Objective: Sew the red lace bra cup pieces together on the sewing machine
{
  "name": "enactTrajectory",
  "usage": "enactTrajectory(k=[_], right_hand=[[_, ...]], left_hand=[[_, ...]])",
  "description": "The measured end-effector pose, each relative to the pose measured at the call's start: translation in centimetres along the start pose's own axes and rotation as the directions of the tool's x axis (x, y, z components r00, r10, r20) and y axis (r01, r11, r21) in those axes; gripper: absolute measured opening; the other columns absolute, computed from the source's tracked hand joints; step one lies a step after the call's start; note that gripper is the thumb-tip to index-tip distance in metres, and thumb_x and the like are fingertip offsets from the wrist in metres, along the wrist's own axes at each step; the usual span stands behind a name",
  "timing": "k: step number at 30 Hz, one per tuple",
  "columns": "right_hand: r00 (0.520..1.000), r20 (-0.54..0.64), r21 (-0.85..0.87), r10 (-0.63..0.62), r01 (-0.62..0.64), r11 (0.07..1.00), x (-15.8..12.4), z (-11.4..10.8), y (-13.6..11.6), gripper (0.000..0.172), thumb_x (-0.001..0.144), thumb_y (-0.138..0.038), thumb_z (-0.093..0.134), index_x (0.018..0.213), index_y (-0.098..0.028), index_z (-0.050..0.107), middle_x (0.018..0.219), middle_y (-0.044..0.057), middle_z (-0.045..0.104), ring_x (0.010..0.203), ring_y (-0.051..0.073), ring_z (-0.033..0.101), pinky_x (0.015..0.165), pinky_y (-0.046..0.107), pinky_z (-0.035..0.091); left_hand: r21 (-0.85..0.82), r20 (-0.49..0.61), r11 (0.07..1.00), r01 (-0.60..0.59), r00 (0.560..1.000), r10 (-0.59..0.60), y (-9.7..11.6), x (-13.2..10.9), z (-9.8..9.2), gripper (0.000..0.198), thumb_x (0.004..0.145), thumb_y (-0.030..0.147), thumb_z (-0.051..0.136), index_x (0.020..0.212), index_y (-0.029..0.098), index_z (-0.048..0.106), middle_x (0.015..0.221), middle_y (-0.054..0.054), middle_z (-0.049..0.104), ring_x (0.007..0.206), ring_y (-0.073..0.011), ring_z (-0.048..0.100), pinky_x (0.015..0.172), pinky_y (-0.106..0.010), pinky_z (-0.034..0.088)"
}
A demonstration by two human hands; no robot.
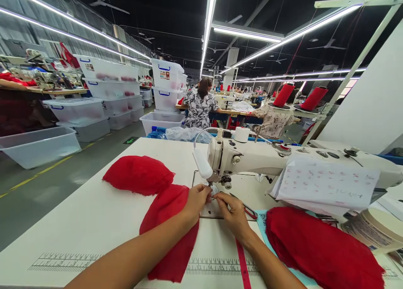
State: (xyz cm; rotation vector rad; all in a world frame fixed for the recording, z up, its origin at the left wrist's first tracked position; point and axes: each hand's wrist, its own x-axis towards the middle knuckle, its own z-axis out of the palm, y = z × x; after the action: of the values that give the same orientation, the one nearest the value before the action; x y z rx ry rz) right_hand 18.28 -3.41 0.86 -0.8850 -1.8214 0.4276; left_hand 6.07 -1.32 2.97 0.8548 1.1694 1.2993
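My left hand (199, 199) and my right hand (233, 213) meet just below the needle area of a white sewing machine (258, 157). Both have their fingertips pinched together; whatever lies between them is too small to make out. A red fabric piece (166, 234) lies partly under my left forearm, and another red fabric piece (138, 174) rests beyond it to the left. Beside my right hand are red-handled thread snips (251, 212). A narrow red strip (242, 261) runs along the table by my right wrist.
Stacked red fabric (321, 247) lies at the right, beside a white tub (374, 228). Written paper (327, 182) hangs on the machine arm. A printed ruler (217, 266) marks the table's near side. Beyond are plastic bins (166, 81), red thread cones (283, 95) and a seated person (201, 104).
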Motion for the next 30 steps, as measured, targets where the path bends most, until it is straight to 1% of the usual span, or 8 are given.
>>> enactTrajectory(k=[3,6,8,12,15,20,25,30], right_hand=[[0.996,0.092,-0.007,0.01,-0.009,1.0,-0.1,0.3,0.1,0.025,0.083,-0.019,0.04,0.081,-0.02,0.065,0.073,0.003,0.065,0.063,0.015,0.057,0.059,0.024,0.042],[0.984,0.171,0.042,0.042,-0.049,0.998,-0.1,0.5,0.2,0.024,0.08,-0.019,0.041,0.073,-0.02,0.064,0.065,0.001,0.061,0.059,0.014,0.052,0.057,0.023,0.038],[0.973,0.17,0.145,0.156,-0.181,0.973,0.0,0.6,0.3,0.021,0.076,-0.02,0.044,0.067,-0.019,0.064,0.061,0.0,0.059,0.057,0.013,0.05,0.056,0.023,0.036],[0.893,0.086,0.34,0.441,-0.443,0.83,0.5,0.5,1.0,0.017,0.069,-0.028,0.053,0.066,-0.017,0.065,0.049,-0.003,0.05,0.047,0.011,0.043,0.048,0.022,0.031],[0.844,0.047,0.407,0.534,-0.505,0.761,1.1,0.7,1.9,0.021,0.069,-0.034,0.055,0.066,-0.015,0.063,0.042,-0.006,0.044,0.039,0.009,0.037,0.04,0.02,0.027],[0.747,0.036,0.537,0.663,-0.574,0.618,2.4,1.7,3.1,0.028,0.072,-0.04,0.059,0.064,-0.013,0.058,0.042,-0.006,0.044,0.033,0.006,0.035,0.033,0.018,0.024],[0.672,0.039,0.623,0.74,-0.595,0.508,3.7,3.4,4.0,0.026,0.087,-0.035,0.05,0.08,-0.011,0.056,0.059,-0.005,0.051,0.042,0.004,0.044,0.039,0.016,0.037],[0.649,0.017,0.682,0.76,-0.564,0.466,4.4,4.6,4.5,0.022,0.089,-0.031,0.049,0.1,-0.013,0.054,0.089,0.003,0.058,0.069,0.011,0.057,0.059,0.025,0.05]], left_hand=[[0.042,0.022,0.995,-0.091,0.996,0.09,1.2,-2.0,-0.8,0.007,0.058,0.019,0.064,0.062,0.015,0.06,0.049,0.007,0.048,0.047,-0.0077,0.042,0.05,-0.02,0.034],[0.139,0.201,0.984,-0.116,0.976,0.087,2.5,-3.3,-1.4,0.013,0.057,0.024,0.066,0.067,0.015,0.063,0.05,0.006,0.048,0.05,-0.0089,0.042,0.05,-0.02,0.033],[0.217,0.302,0.964,-0.152,0.95,0.082,3.0,-3.6,-1.7,0.014,0.061,0.029,0.063,0.06,0.015,0.06,0.05,0.005,0.048,0.048,-0.0088,0.04,0.048,-0.021,0.032],[0.304,0.291,0.904,-0.302,0.933,0.213,3.4,-2.8,-2.4,0.017,0.065,0.032,0.057,0.057,0.017,0.059,0.054,0.002,0.052,0.051,-0.0108,0.045,0.053,-0.022,0.038],[0.338,0.327,0.872,-0.355,0.913,0.244,3.3,-1.8,-2.6,0.016,0.064,0.032,0.057,0.057,0.018,0.06,0.055,0.0,0.056,0.052,-0.0128,0.048,0.055,-0.024,0.04],[0.405,0.384,0.796,-0.45,0.874,0.299,3.2,-0.2,-2.6,0.012,0.066,0.026,0.058,0.056,0.02,0.063,0.053,0.001,0.058,0.05,-0.0131,0.047,0.053,-0.023,0.037],[0.447,0.415,0.713,-0.54,0.832,0.369,3.1,0.7,-2.4,0.013,0.068,0.02,0.057,0.059,0.022,0.066,0.049,0.002,0.055,0.046,-0.0121,0.043,0.051,-0.022,0.034],[0.481,0.428,0.651,-0.587,0.806,0.41,3.3,1.5,-2.5,0.015,0.07,0.02,0.056,0.059,0.022,0.065,0.048,0.002,0.053,0.043,-0.0113,0.04,0.049,-0.022,0.032]])
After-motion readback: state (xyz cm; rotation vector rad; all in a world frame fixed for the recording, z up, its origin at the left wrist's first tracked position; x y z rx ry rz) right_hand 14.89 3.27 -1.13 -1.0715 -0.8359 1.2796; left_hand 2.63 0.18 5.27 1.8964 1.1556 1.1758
